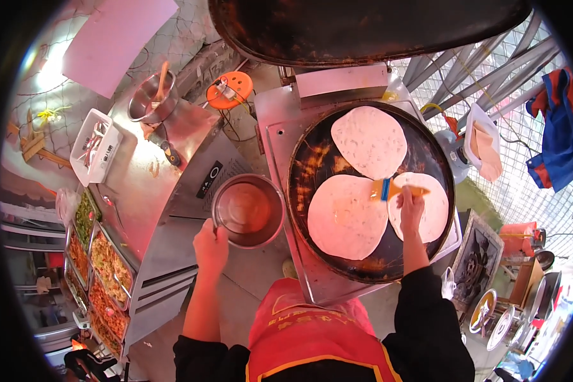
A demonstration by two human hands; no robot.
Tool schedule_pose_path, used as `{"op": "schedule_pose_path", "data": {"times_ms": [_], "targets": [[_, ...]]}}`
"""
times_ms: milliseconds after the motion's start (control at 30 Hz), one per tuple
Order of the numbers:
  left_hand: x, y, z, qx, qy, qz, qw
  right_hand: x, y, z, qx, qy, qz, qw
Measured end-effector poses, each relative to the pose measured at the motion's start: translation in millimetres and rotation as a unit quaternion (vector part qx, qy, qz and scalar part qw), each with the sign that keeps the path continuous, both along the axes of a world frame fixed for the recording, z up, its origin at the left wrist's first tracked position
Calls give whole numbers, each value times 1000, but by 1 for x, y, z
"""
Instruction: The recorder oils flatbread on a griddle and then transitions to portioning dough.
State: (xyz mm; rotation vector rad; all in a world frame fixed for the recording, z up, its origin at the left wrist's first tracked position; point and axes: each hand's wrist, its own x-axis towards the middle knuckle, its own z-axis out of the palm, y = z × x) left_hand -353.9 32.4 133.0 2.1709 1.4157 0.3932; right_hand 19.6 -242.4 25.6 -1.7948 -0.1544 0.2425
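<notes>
Three pale round flatbreads lie on a large dark round griddle (pixel 388 270): one flatbread (pixel 369 141) at the far side, another flatbread (pixel 347 223) at the near left, and a third flatbread (pixel 434 213) at the right, partly under my hand. My right hand (pixel 411 207) grips a pastry brush (pixel 388 189) by its wooden handle. Its bristles are at the right edge of the near-left flatbread, which has a shiny wet patch. My left hand (pixel 211 245) is closed on the rim of a metal pot (pixel 249 210), held left of the griddle with a little reddish-brown liquid showing inside.
Above the griddle hangs a big dark lid (pixel 363 38). On the left, a steel counter (pixel 140 191) carries a metal bowl (pixel 154 99), a white basket (pixel 97 149) and trays of chopped fillings (pixel 111 261). An orange cable reel (pixel 229 90) is behind. Metal bars (pixel 484 83) stand at right.
</notes>
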Motion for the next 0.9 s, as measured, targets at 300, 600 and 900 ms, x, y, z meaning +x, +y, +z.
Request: {"op": "schedule_pose_path", "data": {"times_ms": [300, 600, 900], "targets": [[-3, -20, -7, 16, -47, 31, 998, -146, 42, 38, -88, -349, 494, 791], [13, -33, 6, -1, -84, 26, 996, -8, -50, 27, -170, -99, 72, 978], [44, -42, 15, 11, -85, -20, 996, -142, -41, 40, -117, -346, 521, 771]]}}
